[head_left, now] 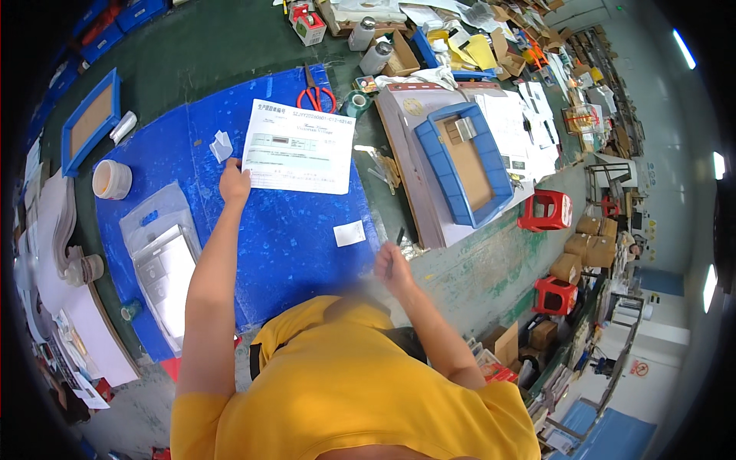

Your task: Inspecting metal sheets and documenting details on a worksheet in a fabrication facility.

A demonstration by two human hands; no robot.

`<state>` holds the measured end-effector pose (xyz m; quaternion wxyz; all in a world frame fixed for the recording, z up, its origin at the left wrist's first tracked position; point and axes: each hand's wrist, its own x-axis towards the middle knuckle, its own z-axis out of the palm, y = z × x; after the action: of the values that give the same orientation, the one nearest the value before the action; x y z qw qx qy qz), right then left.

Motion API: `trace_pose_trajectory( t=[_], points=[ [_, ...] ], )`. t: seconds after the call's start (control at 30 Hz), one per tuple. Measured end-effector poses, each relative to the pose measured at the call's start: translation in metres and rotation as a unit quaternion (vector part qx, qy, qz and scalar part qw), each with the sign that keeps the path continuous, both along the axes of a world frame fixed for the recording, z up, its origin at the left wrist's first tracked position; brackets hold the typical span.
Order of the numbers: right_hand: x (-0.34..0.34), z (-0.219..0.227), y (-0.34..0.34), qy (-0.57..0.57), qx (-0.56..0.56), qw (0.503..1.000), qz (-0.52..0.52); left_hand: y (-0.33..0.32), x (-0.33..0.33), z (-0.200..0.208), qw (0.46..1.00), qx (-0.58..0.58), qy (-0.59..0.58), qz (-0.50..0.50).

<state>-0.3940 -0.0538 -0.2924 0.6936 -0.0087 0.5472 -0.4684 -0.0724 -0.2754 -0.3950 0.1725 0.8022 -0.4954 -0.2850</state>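
My left hand (234,184) is closed at the lower left corner of a white printed sheet (300,157), pinching its edge. Just beyond those fingers is a small folded white paper (221,146). The sheet is over a blue work mat (276,238). My right hand (392,270) is curled by the mat's right edge, near my body. A small dark piece (400,235) shows just past its fingers; whether the hand holds it or anything else is hidden. Left of that hand, a small white slip (349,234) lies on the mat.
Red-handled scissors (315,96) and a tape roll (356,102) lie beyond the sheet. A blue tray (469,165) rests on stacked sheets at right. On the left are a white tub (113,180), clear plastic sleeves (162,257) and a blue-rimmed tray (90,121).
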Motion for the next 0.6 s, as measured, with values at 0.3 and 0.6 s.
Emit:
trace_pose_trajectory(
  t=[0.3,0.6],
  points=[
    [0.005,0.024,0.062,0.05,-0.021,0.996,-0.075,0.103,-0.011,0.07,0.876,-0.163,0.438,0.116],
    [0.025,0.048,0.051,0.067,-0.164,0.981,-0.083,0.198,0.019,0.149,0.822,-0.196,0.504,0.182]
  ],
)
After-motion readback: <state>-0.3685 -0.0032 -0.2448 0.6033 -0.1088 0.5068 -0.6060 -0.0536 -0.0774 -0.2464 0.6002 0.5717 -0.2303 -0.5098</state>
